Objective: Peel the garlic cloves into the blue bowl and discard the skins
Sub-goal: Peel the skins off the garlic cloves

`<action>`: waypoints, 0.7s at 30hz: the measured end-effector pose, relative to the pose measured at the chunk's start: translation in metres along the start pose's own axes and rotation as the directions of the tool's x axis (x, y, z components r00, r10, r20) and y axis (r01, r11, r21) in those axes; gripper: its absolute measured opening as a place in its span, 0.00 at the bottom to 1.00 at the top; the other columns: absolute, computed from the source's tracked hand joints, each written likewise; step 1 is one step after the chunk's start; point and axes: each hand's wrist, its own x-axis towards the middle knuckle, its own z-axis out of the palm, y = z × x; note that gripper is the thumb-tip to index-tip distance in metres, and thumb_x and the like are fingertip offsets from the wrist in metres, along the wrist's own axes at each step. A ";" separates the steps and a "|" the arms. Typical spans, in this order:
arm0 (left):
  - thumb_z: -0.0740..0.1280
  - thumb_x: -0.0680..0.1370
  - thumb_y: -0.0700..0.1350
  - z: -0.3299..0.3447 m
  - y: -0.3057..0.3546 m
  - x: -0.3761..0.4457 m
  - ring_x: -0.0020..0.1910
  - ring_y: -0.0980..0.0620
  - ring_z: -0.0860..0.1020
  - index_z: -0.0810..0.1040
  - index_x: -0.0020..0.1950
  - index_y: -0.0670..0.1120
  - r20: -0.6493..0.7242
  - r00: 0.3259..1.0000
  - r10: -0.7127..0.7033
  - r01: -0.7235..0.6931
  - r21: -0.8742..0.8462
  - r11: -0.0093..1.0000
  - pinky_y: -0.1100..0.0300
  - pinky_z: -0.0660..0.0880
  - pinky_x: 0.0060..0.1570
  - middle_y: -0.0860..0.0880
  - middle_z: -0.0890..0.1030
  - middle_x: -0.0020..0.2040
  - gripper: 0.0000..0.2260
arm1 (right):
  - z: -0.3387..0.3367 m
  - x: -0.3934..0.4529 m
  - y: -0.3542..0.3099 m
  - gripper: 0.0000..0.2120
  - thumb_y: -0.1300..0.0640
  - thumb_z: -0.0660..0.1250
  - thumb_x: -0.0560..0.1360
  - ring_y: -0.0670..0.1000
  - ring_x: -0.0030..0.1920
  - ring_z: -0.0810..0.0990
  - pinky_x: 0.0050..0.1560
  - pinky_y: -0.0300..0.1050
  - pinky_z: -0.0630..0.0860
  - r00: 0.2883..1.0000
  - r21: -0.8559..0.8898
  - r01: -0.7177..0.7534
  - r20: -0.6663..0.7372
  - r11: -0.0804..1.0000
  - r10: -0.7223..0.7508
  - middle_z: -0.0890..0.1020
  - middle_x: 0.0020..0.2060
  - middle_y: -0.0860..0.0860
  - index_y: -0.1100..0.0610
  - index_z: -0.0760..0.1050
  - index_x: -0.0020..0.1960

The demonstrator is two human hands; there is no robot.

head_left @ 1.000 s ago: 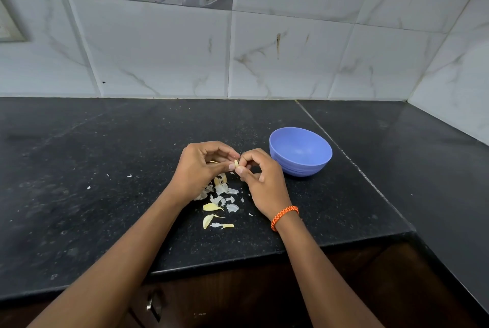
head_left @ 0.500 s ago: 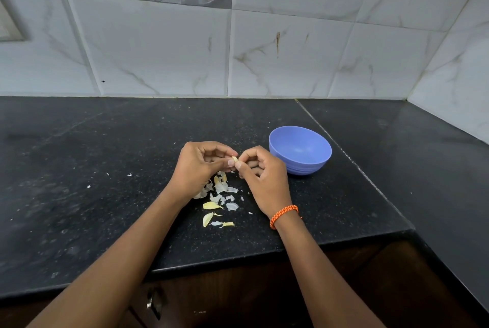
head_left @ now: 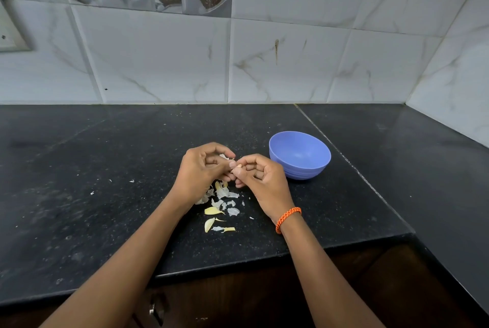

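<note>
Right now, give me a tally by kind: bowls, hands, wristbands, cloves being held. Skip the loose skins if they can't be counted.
Blue bowl: 1
Hands: 2, left hand and right hand
Orange wristband: 1
Garlic clove pinched between both hands: 1
Total: 5
Loose skins on the counter: too small and overlapping to count.

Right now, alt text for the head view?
Both hands, left hand and right hand, pinch a garlic clove above scattered skins on a black counter; a blue bowl sits just right, apparently empty.
</note>
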 end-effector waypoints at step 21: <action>0.77 0.80 0.38 0.007 -0.001 -0.006 0.45 0.53 0.88 0.90 0.53 0.45 0.020 0.981 0.193 -0.189 0.319 0.929 0.51 0.87 0.50 0.52 0.89 0.46 0.05 | -0.004 0.000 0.000 0.04 0.64 0.75 0.79 0.56 0.40 0.89 0.45 0.49 0.87 0.993 0.033 0.006 -0.121 0.999 -0.002 0.89 0.40 0.56 0.63 0.85 0.54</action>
